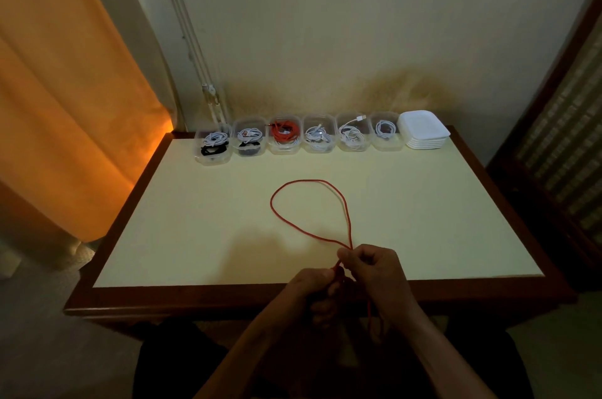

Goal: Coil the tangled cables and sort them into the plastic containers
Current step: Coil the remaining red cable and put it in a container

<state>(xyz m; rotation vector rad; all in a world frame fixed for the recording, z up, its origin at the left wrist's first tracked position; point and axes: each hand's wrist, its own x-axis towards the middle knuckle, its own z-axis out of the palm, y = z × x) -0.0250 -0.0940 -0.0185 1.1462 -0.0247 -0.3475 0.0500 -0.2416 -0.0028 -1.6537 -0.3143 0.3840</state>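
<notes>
Six filled: clear plastic containers [298,134] at the surface's [195,219] far edge hold coiled cables
Left: thin red cable [308,203], looped on surface
Hands: left hand [317,291] and right hand [374,271] pinch its gathered end

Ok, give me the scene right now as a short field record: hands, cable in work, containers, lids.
left hand: grips the red cable at the near table edge
right hand: pinches the same cable
red cable: one open loop lying on the table, ends run into the hands
containers: six clear ones in a row at the far edge, all holding coiled cables
lids: white stack right of the row
</notes>
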